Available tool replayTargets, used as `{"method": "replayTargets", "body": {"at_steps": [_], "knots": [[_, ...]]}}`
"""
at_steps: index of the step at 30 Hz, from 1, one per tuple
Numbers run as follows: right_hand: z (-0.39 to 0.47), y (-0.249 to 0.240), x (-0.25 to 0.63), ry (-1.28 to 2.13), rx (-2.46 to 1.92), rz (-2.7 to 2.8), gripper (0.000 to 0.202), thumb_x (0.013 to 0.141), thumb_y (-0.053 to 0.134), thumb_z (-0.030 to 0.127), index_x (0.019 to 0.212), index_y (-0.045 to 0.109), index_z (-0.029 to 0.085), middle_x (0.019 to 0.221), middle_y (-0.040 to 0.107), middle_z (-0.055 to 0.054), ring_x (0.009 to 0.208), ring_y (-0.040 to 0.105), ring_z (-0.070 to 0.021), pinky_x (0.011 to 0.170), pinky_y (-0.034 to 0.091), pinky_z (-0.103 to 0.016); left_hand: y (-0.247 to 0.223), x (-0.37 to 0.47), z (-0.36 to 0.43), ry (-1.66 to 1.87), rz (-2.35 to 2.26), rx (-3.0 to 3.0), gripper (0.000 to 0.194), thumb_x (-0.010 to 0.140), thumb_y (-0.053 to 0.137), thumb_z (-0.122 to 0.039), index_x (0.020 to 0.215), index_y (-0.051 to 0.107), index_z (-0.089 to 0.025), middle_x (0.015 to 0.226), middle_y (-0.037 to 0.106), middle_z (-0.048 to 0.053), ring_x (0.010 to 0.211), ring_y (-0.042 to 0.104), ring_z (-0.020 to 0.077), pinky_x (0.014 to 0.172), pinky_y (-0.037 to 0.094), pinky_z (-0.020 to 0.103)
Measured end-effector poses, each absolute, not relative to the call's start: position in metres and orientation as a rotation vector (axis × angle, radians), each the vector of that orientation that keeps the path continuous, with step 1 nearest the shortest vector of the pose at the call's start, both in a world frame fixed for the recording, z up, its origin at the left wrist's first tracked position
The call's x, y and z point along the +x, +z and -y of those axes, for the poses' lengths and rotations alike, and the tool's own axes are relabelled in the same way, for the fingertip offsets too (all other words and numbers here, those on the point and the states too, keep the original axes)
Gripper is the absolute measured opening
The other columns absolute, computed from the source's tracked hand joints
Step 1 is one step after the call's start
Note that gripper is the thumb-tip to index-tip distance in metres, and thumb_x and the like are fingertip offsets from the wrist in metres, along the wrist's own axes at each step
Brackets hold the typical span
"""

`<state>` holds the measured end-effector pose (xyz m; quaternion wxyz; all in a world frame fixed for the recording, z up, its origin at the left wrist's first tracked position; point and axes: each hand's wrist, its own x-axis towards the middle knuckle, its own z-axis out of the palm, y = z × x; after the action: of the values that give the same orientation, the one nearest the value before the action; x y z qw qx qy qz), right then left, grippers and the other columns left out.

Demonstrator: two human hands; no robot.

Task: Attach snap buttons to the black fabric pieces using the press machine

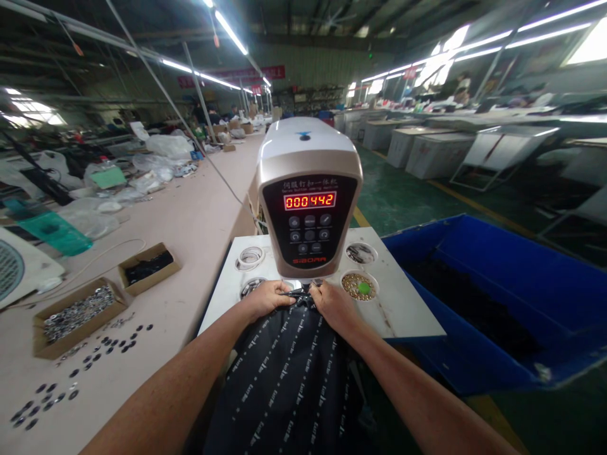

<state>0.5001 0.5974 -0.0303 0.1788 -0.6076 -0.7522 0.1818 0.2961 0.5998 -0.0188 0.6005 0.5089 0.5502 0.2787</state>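
A dark fabric piece with white printed lettering hangs over the front edge of a white work plate. Its upper edge is bunched under the head of a button machine, whose red display reads 000442. My left hand pinches the fabric's edge from the left, fingers closed. From the right, my right hand grips the same edge close to the machine's working point. The spot between my fingertips is partly hidden by the machine head. Round wells in the plate hold small metal parts, one with a green disc.
On the left table stand a cardboard box of metal fasteners and a smaller box of dark parts, with loose dark discs nearby. A blue bin with dark items is at the right. Plastic bags lie farther back left.
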Motion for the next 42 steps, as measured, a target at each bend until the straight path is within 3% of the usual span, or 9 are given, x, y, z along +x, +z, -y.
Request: {"method": "replayTargets", "body": {"at_steps": [5,13,35,38,42], "knots": [[-0.597,-0.031,0.5,0.488,-1.743,2.132,0.035,0.104,0.042,0.04,0.119,0.069,0.023,0.095,0.078,-0.01,0.092,0.072,-0.0262,0.073,0.041,-0.028,-0.02,0.296,-0.599,0.638,-1.275,1.177,0.039,0.055,0.086,-0.035,0.08,0.061,-0.019,0.075,0.068,-0.001,0.078,0.063,0.02,0.078,0.045,0.031],[-0.596,-0.032,0.5,0.479,-1.749,2.143,0.035,0.105,0.039,0.038,0.109,0.069,0.021,0.093,0.077,-0.011,0.092,0.072,-0.0266,0.073,0.041,-0.029,-0.022,0.296,-0.598,0.637,-1.284,1.178,0.036,0.057,0.084,-0.034,0.079,0.061,-0.019,0.073,0.068,-0.002,0.072,0.062,0.0175,0.072,0.044,0.028],[-0.593,-0.035,0.502,0.566,-1.697,2.068,0.032,0.105,0.038,0.038,0.117,0.063,0.021,0.098,0.076,-0.01,0.094,0.07,-0.0253,0.076,0.042,-0.029,-0.028,0.297,-0.596,0.648,-1.357,1.335,0.03,0.061,0.075,-0.04,0.078,0.06,-0.02,0.078,0.07,0.002,0.075,0.064,0.0218,0.071,0.046,0.031],[-0.593,-0.032,0.504,0.612,-1.642,2.041,0.033,0.104,0.039,0.037,0.117,0.065,0.021,0.105,0.075,-0.01,0.098,0.069,-0.0246,0.08,0.042,-0.028,-0.02,0.299,-0.589,0.677,-1.457,1.465,0.028,0.066,0.074,-0.038,0.083,0.064,-0.019,0.085,0.072,0.006,0.083,0.066,0.0269,0.079,0.048,0.037],[-0.593,-0.023,0.516,0.685,-1.566,1.98,0.031,0.103,0.042,0.035,0.111,0.068,0.021,0.109,0.075,-0.009,0.102,0.067,-0.0236,0.087,0.042,-0.028,0.003,0.291,-0.561,0.859,-1.662,1.697,0.039,0.075,0.072,-0.038,0.107,0.067,-0.017,0.117,0.068,0.014,0.116,0.057,0.0342,0.107,0.038,0.047]]}}
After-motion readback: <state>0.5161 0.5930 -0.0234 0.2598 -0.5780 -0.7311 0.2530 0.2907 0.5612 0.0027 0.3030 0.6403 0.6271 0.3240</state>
